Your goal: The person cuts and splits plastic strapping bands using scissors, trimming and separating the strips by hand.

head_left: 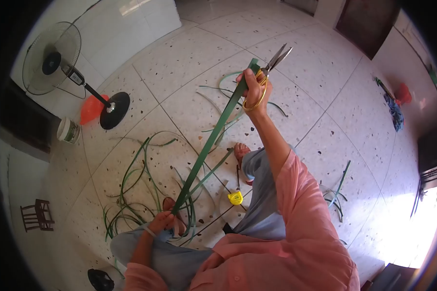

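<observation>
A flat green strap (210,141) runs taut and slanting between my two hands. My left hand (161,222) is closed on its lower end, near my knee. At the far end my right hand (256,92) pinches the strap between thumb and fingers. The same hand also holds scissors (278,58) with gold-coloured handles, their blades slightly apart and pointing away from the strap. Below the strap, a yellow tape measure (235,198) lies on the floor between my feet.
Loose green strips (131,213) lie in tangles on the tiled floor, with a few more strips (342,186) to the right. A standing fan (114,109), a white bucket (69,130), a red bag (91,110) and a small wooden chair (37,215) are at the left.
</observation>
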`<state>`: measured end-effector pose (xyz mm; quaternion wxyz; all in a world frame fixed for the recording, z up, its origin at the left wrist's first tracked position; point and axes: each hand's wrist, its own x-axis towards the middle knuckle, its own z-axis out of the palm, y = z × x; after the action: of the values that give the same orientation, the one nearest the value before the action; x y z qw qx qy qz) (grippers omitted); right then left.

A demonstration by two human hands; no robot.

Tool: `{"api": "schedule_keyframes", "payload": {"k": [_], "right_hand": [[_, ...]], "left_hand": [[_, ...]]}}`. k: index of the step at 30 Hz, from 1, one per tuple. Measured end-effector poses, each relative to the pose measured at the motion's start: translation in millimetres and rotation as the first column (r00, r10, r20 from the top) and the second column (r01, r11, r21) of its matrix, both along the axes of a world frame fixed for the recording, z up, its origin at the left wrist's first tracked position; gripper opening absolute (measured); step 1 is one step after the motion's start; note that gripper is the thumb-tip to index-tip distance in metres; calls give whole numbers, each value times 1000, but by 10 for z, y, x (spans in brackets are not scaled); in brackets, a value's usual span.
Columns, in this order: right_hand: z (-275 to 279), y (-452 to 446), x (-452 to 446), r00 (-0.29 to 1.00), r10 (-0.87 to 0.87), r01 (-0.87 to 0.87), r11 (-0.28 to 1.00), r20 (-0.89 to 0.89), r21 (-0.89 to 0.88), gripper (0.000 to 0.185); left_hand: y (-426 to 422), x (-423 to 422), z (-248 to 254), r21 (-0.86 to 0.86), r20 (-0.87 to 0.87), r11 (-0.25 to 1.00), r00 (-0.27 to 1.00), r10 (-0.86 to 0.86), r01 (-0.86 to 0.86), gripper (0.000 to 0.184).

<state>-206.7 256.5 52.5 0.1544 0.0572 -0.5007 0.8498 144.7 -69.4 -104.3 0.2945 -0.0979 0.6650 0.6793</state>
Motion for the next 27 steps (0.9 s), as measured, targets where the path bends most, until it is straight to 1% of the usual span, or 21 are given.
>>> {"api": "schedule_keyframes", "payload": {"k": [3,5,7,9,11,13,14,16,18,19,20,21,22,23,24,25,26,27], "right_hand": [[34,58,57,999,-42,42,999,-15,28,20],[62,111,86,1000,-18,18,1000,-19,10,21],[76,153,103,1000,-19,19,1000,-7,3,22],[79,177,102,1000,-20,20,1000,5,-2,23],[71,187,98,999,12,-9,998,36,-65,28],[75,200,86,999,-10,12,998,44,-54,30],[75,197,83,998,-26,28,999,56,-40,32],[107,204,87,997,-27,29,999,67,-27,33],[55,189,54,998,-37,38,999,60,-16,34],[31,193,27,997,-52,52,999,52,11,33],[-11,210,4,998,-22,22,1000,52,-5,31],[-41,210,8,998,-20,21,1000,62,-7,28],[-143,248,-79,996,8,-7,1000,88,-6,28],[-255,275,-212,995,-1,1,1000,97,-5,26],[-459,407,-496,985,116,-113,993,125,-32,24],[-493,407,-564,981,61,-50,997,187,-58,22],[-537,397,-611,972,2,14,998,233,-65,25],[-609,411,-704,954,-11,30,998,299,-59,22]], "left_hand": [[12,14,14,-32,40,999,999,10,-9,34],[17,11,26,-38,62,999,998,13,-11,35],[26,7,51,-70,41,997,999,-20,23,33],[68,5,104,-103,32,995,999,-13,16,33],[80,-6,124,-134,25,991,1000,-2,6,33],[57,6,116,-182,-25,983,999,-34,29,33],[50,26,112,-180,-17,983,999,-29,25,33],[43,32,70,-252,-28,967,999,34,-40,33],[-45,49,-82,-200,21,976,996,86,-80,30],[-20,33,-73,-185,-3,979,996,89,-88,31],[-47,34,-127,-200,-25,977,997,73,-76,34],[22,12,-34,-167,-104,982,992,67,-84,36],[-29,13,-81,-131,-87,989,994,61,-72,36],[-76,-4,-112,-104,-111,994,994,14,-26,36],[-25,-6,-54,-133,-116,989,992,52,-68,36],[-26,-57,40,-60,-86,998,996,20,-25,36],[-24,-95,68,-47,-55,999,998,-7,4,35],[-20,-128,68,5,-5,1000,1000,-23,23,33]]}}
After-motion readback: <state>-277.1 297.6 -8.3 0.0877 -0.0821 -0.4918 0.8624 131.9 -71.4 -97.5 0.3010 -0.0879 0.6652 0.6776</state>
